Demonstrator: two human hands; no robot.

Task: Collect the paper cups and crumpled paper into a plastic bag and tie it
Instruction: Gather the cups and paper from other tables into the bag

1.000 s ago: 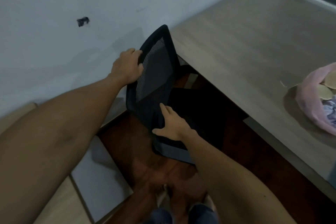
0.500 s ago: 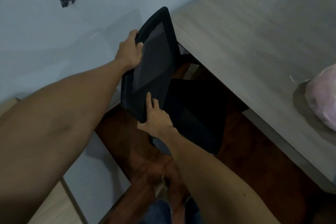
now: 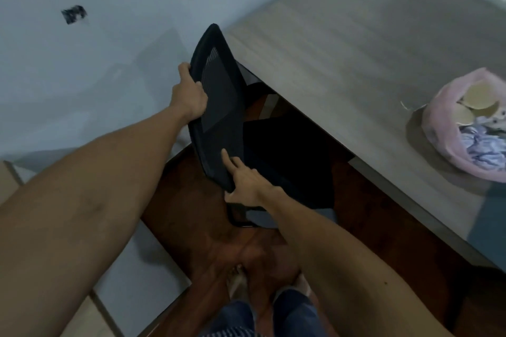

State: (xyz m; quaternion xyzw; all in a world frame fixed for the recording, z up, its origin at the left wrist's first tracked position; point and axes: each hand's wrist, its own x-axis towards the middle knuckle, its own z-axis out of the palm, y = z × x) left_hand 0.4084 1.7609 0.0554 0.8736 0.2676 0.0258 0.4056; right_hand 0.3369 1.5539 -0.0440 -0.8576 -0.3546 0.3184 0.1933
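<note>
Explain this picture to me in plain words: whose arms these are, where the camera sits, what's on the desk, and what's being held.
There is no machine here. A camera worn on a person's head looks down at their own two hands. The left hand grips the edge of a black mesh chair back; the right hand rests on its lower edge, fingers mostly straight. On the grey desk sits an open pink plastic bag holding paper cups and crumpled paper. The bag is not tied.

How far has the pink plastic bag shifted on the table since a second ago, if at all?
No. The pink plastic bag sits at the same spot on the table, just back from its near edge; only the camera shifted.
</note>
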